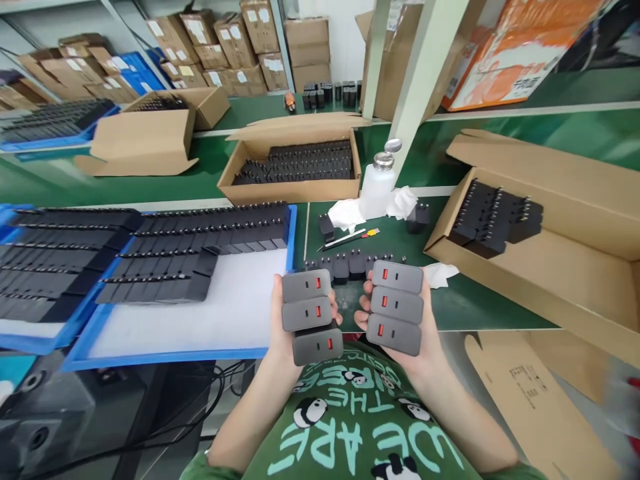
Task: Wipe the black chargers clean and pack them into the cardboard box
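Note:
My left hand point(285, 333) is wrapped round a stack of three black chargers point(306, 312), their port faces turned up toward me, each with a red USB port and a small dark slot. The lowest one sits a little askew to the right. Three more chargers point(396, 305) lie in a row in my right hand point(427, 327), its fingers curled round their left side. Both hands are above the front edge of the green bench, apart from each other. Just beyond them, a row of black chargers point(356, 265) stands on the bench with metal prongs up.
Blue trays point(180, 358) of chargers fill the left. An open carton point(290, 193) of chargers stands behind, another carton point(590, 267) at right. A white pump bottle point(377, 190), tissues point(345, 215) and a pen-like tool point(345, 239) lie between. A pale post point(425, 73) rises behind.

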{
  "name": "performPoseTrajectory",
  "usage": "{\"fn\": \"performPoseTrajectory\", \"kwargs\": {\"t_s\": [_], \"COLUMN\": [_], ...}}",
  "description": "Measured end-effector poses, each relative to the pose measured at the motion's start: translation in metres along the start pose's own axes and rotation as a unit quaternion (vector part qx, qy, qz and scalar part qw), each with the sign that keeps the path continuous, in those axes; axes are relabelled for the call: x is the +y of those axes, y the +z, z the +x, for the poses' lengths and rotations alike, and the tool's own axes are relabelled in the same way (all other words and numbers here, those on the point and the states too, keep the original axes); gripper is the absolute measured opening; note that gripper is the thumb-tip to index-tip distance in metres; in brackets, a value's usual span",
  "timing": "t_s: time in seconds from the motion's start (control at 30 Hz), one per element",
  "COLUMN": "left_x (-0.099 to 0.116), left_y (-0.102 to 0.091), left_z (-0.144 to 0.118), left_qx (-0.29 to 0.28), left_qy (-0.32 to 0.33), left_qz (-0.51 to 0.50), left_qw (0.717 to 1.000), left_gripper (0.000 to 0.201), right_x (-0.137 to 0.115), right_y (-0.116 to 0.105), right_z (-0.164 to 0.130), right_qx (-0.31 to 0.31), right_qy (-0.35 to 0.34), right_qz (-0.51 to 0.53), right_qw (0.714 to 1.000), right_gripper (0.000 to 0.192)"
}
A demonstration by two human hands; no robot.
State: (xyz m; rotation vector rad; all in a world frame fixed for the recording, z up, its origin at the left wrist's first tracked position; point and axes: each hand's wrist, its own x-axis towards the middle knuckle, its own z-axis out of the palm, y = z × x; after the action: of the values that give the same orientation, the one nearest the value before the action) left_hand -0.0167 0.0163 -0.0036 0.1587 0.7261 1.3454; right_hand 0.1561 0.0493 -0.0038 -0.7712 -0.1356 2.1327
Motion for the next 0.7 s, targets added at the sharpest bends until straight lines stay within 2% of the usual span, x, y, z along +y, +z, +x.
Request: {"fn": "performPoseTrajectory", "kwargs": {"t_s": [0.23, 0.33, 0.4, 0.43, 0.47, 0.5, 0.53, 0.57, 0.63, 0.7], "left_x": [-0.004, -0.007, -0.007, -0.007, -0.007, -0.007, -0.007, -0.008, -0.014, -0.022], "left_y": [0.008, 0.013, 0.012, 0.011, 0.009, 0.008, 0.008, 0.009, 0.015, 0.028], "left_z": [0.005, 0.007, 0.008, 0.01, 0.013, 0.015, 0.019, 0.022, 0.025, 0.027], "left_qx": [-0.006, -0.015, -0.018, -0.016, -0.01, -0.003, 0.007, 0.019, 0.042, 0.065], "left_qy": [-0.039, -0.046, -0.045, -0.043, -0.041, -0.04, -0.04, -0.04, -0.041, -0.036], "left_qz": [-0.004, 0.003, 0.025, 0.041, 0.057, 0.072, 0.084, 0.093, 0.106, 0.11], "left_qw": [0.999, 0.999, 0.998, 0.998, 0.997, 0.997, 0.996, 0.995, 0.993, 0.991], "left_gripper": [0.062, 0.061, 0.062, 0.064, 0.066, 0.068, 0.069, 0.069, 0.07, 0.066], "right_x": [0.0, -0.011, -0.038, -0.059, -0.085, -0.113, -0.144, -0.175, -0.232, -0.275], "right_y": [-0.007, -0.013, -0.024, -0.032, -0.042, -0.053, -0.066, -0.079, -0.105, -0.128], "right_z": [-0.001, -0.007, -0.015, -0.021, -0.029, -0.038, -0.047, -0.055, -0.065, -0.063], "right_qx": [-0.05, -0.068, -0.042, -0.004, 0.049, 0.111, 0.179, 0.214, 0.247, 0.248], "right_qy": [-0.005, -0.023, -0.092, -0.163, -0.25, -0.34, -0.414, -0.445, -0.467, -0.459], "right_qz": [0.011, -0.019, -0.086, -0.162, -0.261, -0.36, -0.502, -0.543, -0.599, -0.663], "right_qw": [0.999, 0.997, 0.991, 0.973, 0.931, 0.862, 0.738, 0.679, 0.602, 0.537], "right_gripper": [0.064, 0.067, 0.067, 0.069, 0.072, 0.076, 0.081, 0.081, 0.069, 0.063]}}
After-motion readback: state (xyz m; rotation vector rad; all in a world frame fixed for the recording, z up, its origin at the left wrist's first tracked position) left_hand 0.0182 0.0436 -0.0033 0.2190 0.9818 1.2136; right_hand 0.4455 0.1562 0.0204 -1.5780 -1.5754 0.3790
